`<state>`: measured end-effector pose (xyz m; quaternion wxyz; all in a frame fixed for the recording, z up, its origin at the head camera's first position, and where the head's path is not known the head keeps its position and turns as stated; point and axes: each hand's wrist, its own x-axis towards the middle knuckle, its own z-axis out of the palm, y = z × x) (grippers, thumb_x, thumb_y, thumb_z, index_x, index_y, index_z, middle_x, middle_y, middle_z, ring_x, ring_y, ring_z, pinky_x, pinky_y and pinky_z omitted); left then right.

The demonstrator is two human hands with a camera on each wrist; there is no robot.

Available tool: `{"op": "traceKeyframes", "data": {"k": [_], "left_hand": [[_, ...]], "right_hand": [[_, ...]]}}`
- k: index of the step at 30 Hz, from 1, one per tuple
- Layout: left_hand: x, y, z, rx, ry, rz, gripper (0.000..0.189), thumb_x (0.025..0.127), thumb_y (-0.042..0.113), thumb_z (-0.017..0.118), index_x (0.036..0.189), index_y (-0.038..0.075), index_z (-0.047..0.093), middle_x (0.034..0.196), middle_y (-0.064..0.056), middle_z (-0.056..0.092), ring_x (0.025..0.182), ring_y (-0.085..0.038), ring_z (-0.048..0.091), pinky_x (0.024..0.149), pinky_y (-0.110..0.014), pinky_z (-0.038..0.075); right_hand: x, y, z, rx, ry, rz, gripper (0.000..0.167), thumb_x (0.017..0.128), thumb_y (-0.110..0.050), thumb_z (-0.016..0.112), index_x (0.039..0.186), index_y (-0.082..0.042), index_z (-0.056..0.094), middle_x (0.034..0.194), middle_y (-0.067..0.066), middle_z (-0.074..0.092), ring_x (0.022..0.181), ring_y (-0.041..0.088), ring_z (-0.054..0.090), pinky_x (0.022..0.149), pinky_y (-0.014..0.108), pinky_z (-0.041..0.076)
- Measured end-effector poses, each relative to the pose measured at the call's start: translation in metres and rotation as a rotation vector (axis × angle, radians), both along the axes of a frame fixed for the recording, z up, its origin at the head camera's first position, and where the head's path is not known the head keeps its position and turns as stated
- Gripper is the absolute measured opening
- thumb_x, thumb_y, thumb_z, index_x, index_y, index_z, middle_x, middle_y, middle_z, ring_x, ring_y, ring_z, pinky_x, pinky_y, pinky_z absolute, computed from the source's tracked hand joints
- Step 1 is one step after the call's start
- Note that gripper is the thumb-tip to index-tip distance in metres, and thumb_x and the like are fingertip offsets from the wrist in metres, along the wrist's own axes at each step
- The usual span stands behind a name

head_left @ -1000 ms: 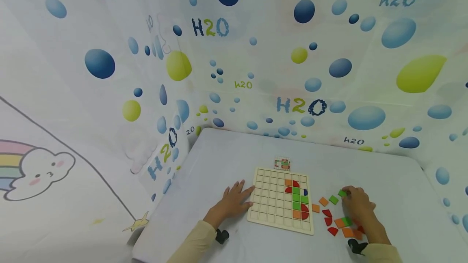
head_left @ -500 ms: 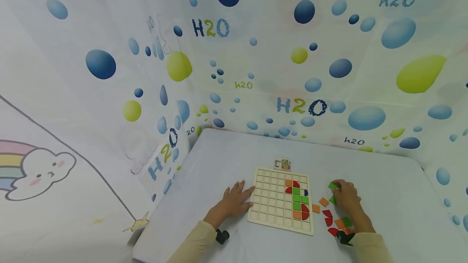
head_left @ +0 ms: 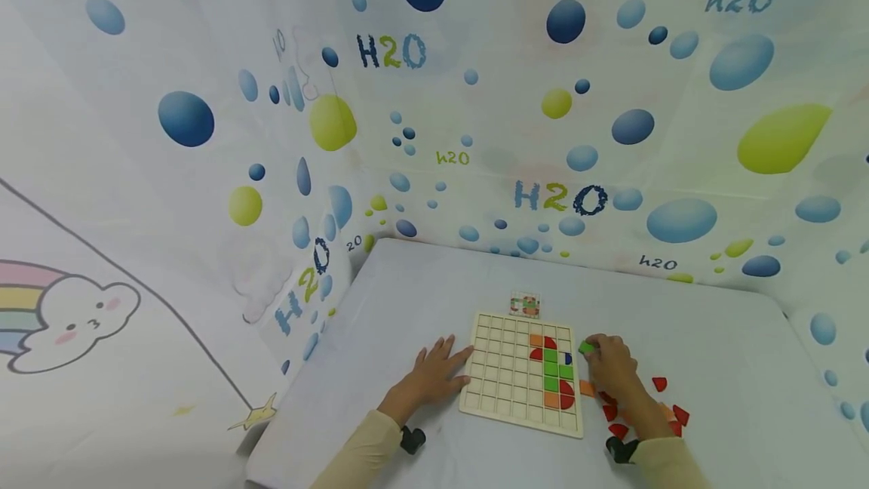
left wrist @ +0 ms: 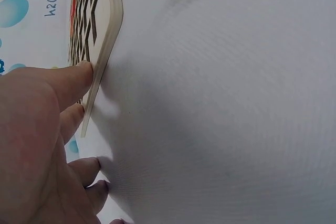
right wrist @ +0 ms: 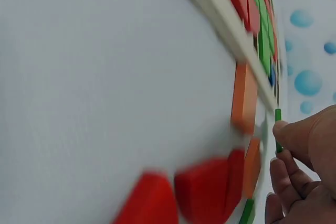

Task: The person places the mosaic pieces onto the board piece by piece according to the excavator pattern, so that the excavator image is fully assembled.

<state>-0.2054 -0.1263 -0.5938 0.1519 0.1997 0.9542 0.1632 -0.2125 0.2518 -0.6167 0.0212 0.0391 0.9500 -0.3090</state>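
My right hand [head_left: 613, 365] pinches a green square tile [head_left: 587, 347] between thumb and fingers, just off the right edge of the wooden grid board [head_left: 505, 368]. In the right wrist view the green tile shows edge-on at the fingertips. My left hand [head_left: 434, 374] lies with fingers spread at the board's left edge; the left wrist view has its thumb and a finger right at the rim. Orange, red, green and blue pieces sit in cells on the board's right side, including a green tile [head_left: 566, 372] and a red quarter-circle [head_left: 566, 401].
A small pattern card [head_left: 525, 304] lies behind the board. Loose red pieces [head_left: 660, 383] and an orange tile [head_left: 587, 388] lie right of the board, partly hidden by my right forearm. A printed cloth wall [head_left: 475, 195] stands behind the white table [head_left: 400, 285].
My right hand has moved left with the green tile, from the loose pieces to beside the board's right edge. The left hand has stayed where it was.
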Motion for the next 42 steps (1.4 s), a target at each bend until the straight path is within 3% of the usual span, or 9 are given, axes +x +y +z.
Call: {"op": "traceKeyframes", "data": {"k": [6,19,26,42], "left_hand": [[0.0,0.0,0.001,-0.001,0.005,0.001,0.062,0.108,0.047,0.057,0.165,0.028,0.039,0.174,-0.018,0.025,0.16,-0.041,0.023,0.126,-0.066,0.02],[-0.001,0.0,-0.004,0.008,-0.002,0.009,0.063,0.108,0.049,0.056,0.165,0.029,0.038,0.174,-0.017,0.024,0.161,-0.04,0.022,0.127,-0.066,0.019],[-0.002,0.0,-0.005,0.002,-0.006,0.011,0.063,0.107,0.049,0.057,0.165,0.029,0.039,0.174,-0.017,0.024,0.161,-0.04,0.022,0.126,-0.066,0.019],[0.0,0.0,-0.001,-0.001,-0.013,0.01,0.063,0.108,0.049,0.056,0.165,0.029,0.039,0.174,-0.017,0.024,0.161,-0.04,0.021,0.127,-0.065,0.019]], "right_hand": [[0.008,-0.033,0.012,0.032,0.085,0.09,0.03,0.103,-0.008,0.063,0.131,0.003,0.063,0.131,0.032,0.057,0.122,0.049,0.056,0.09,0.069,0.045],[0.023,-0.077,0.019,0.057,0.181,0.26,0.022,0.099,-0.01,0.074,0.119,-0.008,0.067,0.116,0.012,0.063,0.109,0.037,0.061,0.084,0.059,0.047],[0.026,-0.082,0.017,0.144,0.182,0.29,0.015,0.097,-0.013,0.078,0.109,-0.015,0.069,0.104,0.001,0.061,0.106,0.031,0.06,0.084,0.057,0.049],[0.024,-0.078,0.015,0.135,0.164,0.309,0.012,0.094,-0.014,0.081,0.1,-0.021,0.074,0.107,-0.002,0.065,0.104,0.025,0.057,0.084,0.055,0.046]]}}
